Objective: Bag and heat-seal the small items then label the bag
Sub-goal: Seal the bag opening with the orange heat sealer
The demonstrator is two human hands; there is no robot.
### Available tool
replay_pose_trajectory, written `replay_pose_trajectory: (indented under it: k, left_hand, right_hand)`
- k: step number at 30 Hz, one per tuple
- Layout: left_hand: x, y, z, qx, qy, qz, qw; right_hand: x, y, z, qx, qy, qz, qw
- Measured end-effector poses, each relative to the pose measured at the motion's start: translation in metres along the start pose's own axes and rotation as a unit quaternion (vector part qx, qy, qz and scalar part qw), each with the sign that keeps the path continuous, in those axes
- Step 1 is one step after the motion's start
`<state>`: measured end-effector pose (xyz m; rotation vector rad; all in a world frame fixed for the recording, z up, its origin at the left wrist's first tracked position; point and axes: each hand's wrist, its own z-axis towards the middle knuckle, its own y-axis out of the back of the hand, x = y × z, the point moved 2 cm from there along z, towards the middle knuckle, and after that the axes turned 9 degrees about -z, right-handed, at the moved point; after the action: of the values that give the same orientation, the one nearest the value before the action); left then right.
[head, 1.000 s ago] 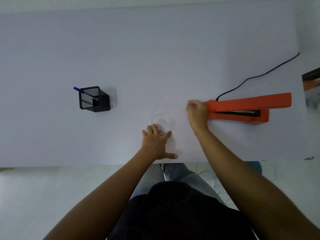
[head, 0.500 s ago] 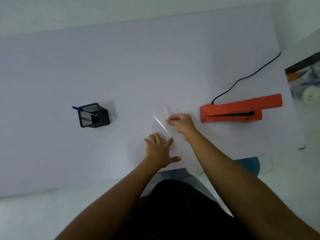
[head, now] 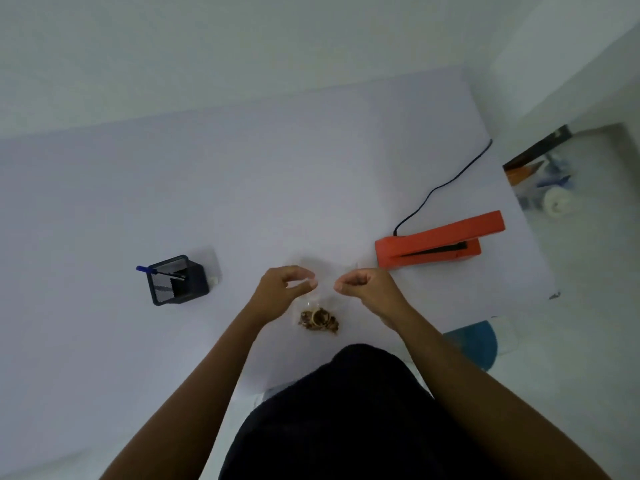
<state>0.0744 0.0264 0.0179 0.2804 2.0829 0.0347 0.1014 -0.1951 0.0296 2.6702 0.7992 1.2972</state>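
A clear plastic bag hangs between my two hands above the white table. My left hand pinches its top left edge and my right hand pinches its top right edge. Several small brown items, among them a pale ring, sit bunched at the bag's bottom, near the table's front edge. The orange heat sealer lies to the right of my right hand, its jaw slightly ajar, with a black cord running back.
A black mesh pen holder with a blue pen stands to the left of my left hand. Beyond the table's right edge is a shelf with clutter. A blue object lies on the floor at lower right.
My right hand left the sealer and took the bag's edge. Both hands lifted the bag off the table, so the brown items now show at its bottom. The view tilted down.
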Motion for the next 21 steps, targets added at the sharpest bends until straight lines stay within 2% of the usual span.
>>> replay_pose_trajectory:
  k: [2, 6, 10, 15, 18, 21]
  left_hand:
    - [-0.009, -0.007, 0.004, 0.023, -0.032, -0.017, 0.999]
    - [-0.034, -0.036, 0.009, 0.024, -0.086, 0.014, 0.996]
    - [-0.059, -0.076, 0.012, 0.028, -0.084, 0.002, 0.996]
    - [-0.081, -0.129, 0.017, 0.043, -0.062, -0.029, 0.997]
    - [-0.087, -0.156, 0.021, 0.029, -0.086, -0.01, 0.996]
    - [-0.09, -0.182, 0.026, 0.007, -0.107, 0.008, 0.994]
  right_hand:
    - [-0.001, 0.013, -0.012, -0.014, 0.006, 0.007, 1.0]
    - [-0.006, 0.051, -0.03, -0.06, 0.036, 0.001, 0.998]
    - [-0.015, 0.094, -0.045, -0.096, 0.04, -0.003, 0.995]
    - [-0.03, 0.148, -0.053, -0.091, 0.057, 0.016, 0.994]
    - [-0.043, 0.177, -0.053, -0.078, 0.065, 0.046, 0.994]
    - [-0.058, 0.201, -0.05, -0.078, 0.101, 0.008, 0.992]
